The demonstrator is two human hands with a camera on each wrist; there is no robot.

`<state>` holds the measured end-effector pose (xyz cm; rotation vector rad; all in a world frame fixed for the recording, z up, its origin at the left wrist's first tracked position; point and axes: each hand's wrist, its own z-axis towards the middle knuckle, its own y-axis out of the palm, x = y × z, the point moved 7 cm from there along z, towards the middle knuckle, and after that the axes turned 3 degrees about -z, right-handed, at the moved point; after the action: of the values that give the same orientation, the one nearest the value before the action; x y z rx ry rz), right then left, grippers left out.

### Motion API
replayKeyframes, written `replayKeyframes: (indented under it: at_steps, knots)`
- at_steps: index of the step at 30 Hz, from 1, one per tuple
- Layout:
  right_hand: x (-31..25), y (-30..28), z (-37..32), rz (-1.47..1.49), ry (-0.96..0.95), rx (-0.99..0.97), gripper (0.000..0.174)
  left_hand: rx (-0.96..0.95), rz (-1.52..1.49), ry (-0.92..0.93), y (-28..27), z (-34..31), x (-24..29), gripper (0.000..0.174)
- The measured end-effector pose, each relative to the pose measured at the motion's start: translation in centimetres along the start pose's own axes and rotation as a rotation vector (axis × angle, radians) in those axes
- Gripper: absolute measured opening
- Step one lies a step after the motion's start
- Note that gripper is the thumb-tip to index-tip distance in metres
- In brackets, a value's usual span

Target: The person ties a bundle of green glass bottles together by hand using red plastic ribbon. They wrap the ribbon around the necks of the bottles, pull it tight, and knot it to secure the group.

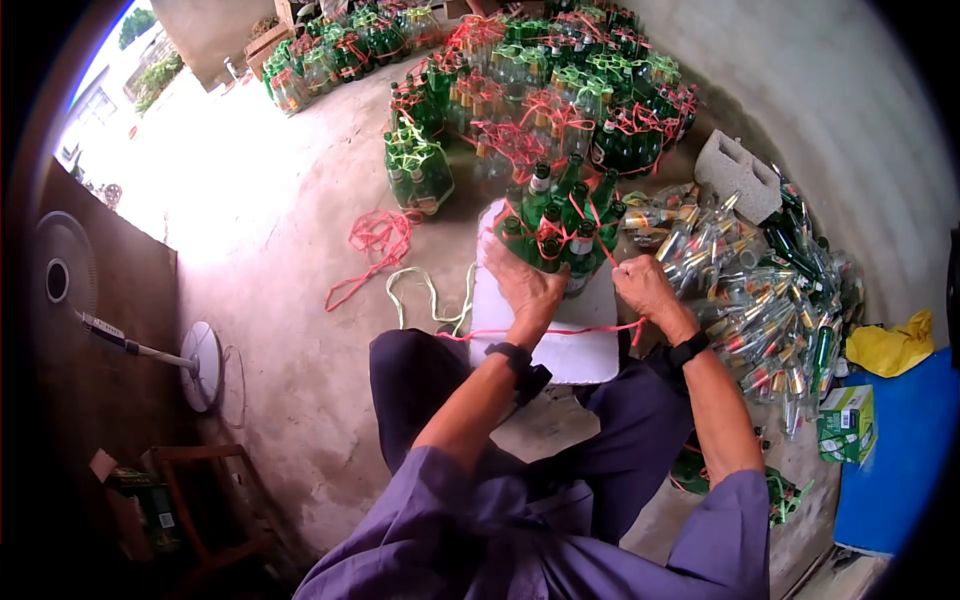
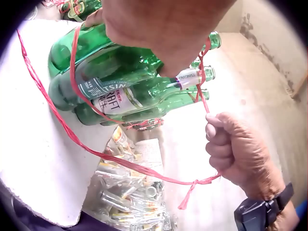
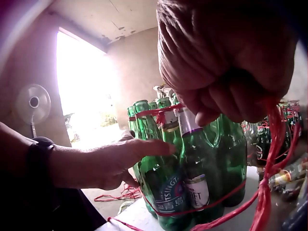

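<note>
A bundle of green beer bottles (image 1: 575,225) stands upright on a white board (image 1: 585,355) in front of the person. Red plastic twine (image 2: 72,62) runs around the bottles low down and again at their necks. The left hand (image 1: 525,285) presses against the near left side of the bundle, its thumb stretched across the glass in the right wrist view. The right hand (image 1: 645,288), at the right of the bundle, grips the red twine in curled fingers and holds it taut from the bottle necks. A knotted length of twine (image 2: 144,171) hangs below that hand.
Many tied bottle bundles (image 1: 530,75) stand behind. Loose clear bottles (image 1: 760,320) pile up at right, beside a concrete block (image 1: 738,175). Red twine (image 1: 380,240) and pale green twine (image 1: 430,290) lie on the floor at left, with a fan (image 1: 200,365) beyond.
</note>
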<state>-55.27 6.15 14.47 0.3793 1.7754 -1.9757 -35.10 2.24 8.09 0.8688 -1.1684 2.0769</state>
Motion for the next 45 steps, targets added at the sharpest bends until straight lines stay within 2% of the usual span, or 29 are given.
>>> replayKeyframes:
  at_steps: [4, 7, 10, 11, 13, 15, 17, 19, 21, 22, 24, 25, 27, 28, 29, 31, 32, 33, 35, 39, 45]
  knots:
    - [-0.7, -0.5, -0.3, 0.035, -0.033, 0.054, 0.027, -0.089, 0.003, 0.04, -0.1, 0.8, -0.3, 0.124]
    - [-1.2, -1.0, -0.7, 0.029, 0.014, -0.004, 0.027, -0.155, -0.09, 0.075, -1.0, 2.0, -1.1, 0.125]
    - [-2.2, -1.4, -1.5, 0.133, 0.064, 0.007, 0.028, -0.4, -0.397, 0.058, -1.5, 4.7, -1.9, 0.12]
    - [-2.8, -1.3, -1.9, 0.137, 0.066, 0.005, 0.028, -0.437, -0.365, 0.095, -2.3, 5.7, -1.5, 0.116]
    - [-3.4, -1.0, -2.7, 0.271, 0.128, -0.016, 0.027, -0.508, -0.38, 0.25, -2.2, 7.5, -2.0, 0.122]
    - [-2.9, 0.2, -3.0, 0.216, 0.099, -0.006, 0.025, -0.541, -0.308, 0.214, -3.0, 8.1, -1.8, 0.118]
    - [-4.7, 0.5, -3.1, 0.262, 0.05, -0.013, 0.024, -0.635, -0.052, 0.086, -3.6, 8.2, -1.4, 0.114]
    - [-5.7, 0.8, -3.2, 0.202, 0.039, -0.007, 0.024, -0.629, -0.026, 0.072, -3.5, 7.8, -1.5, 0.109]
    - [-6.3, 0.8, -3.3, 0.158, 0.026, 0.013, 0.024, -0.609, -0.088, -0.05, -3.2, 7.2, -2.1, 0.099]
    - [-6.2, 0.9, -3.3, 0.158, 0.027, 0.015, 0.024, -0.611, -0.088, -0.049, -2.3, 6.7, -2.8, 0.099]
    - [-6.0, 1.5, -3.2, 0.172, 0.003, 0.014, 0.024, -0.256, -0.068, 0.227, -3.3, 6.6, -2.3, 0.092]
    - [-6.0, 1.6, -3.3, 0.176, 0.004, 0.016, 0.024, -0.258, -0.065, 0.23, -4.0, 6.2, -1.1, 0.092]
    - [-5.8, 2.0, -3.3, 0.196, 0.042, -0.001, 0.025, -0.153, 0.043, 0.402, -6.5, 5.4, 2.6, 0.087]
    - [-6.0, 2.2, -3.3, 0.201, 0.045, 0.003, 0.025, -0.153, 0.033, 0.514, -7.3, 5.0, 4.7, 0.087]
    - [-6.2, 2.0, -3.4, 0.197, 0.039, 0.045, 0.024, -0.157, 0.034, 0.517, -7.3, 5.0, 5.6, 0.087]
    - [-6.5, 2.1, -3.5, 0.19, 0.033, 0.088, 0.024, -0.281, 0.059, 0.753, -6.3, 4.2, 8.7, 0.089]
    - [-6.4, 2.4, -3.6, 0.18, 0.044, 0.099, 0.024, -0.395, 0.073, 0.782, -5.7, 4.1, 9.8, 0.082]
    - [-6.5, 2.4, -3.6, 0.17, 0.054, 0.11, 0.024, -0.393, 0.072, 0.782, -5.0, 4.5, 10.0, 0.082]
    - [-6.8, 2.3, -3.6, 0.168, 0.062, 0.101, 0.024, -0.571, 0.188, 1.032, -2.3, 3.7, 10.6, 0.081]
    - [-6.7, 2.5, -3.8, 0.162, 0.075, 0.135, 0.025, -0.561, 0.254, 1.097, -0.7, 3.6, 10.9, 0.075]
    - [-7.1, 4.0, -4.8, 0.145, 0.008, 0.285, 0.024, -0.564, 0.28, 1.041, 0.6, 3.7, 10.3, 0.071]
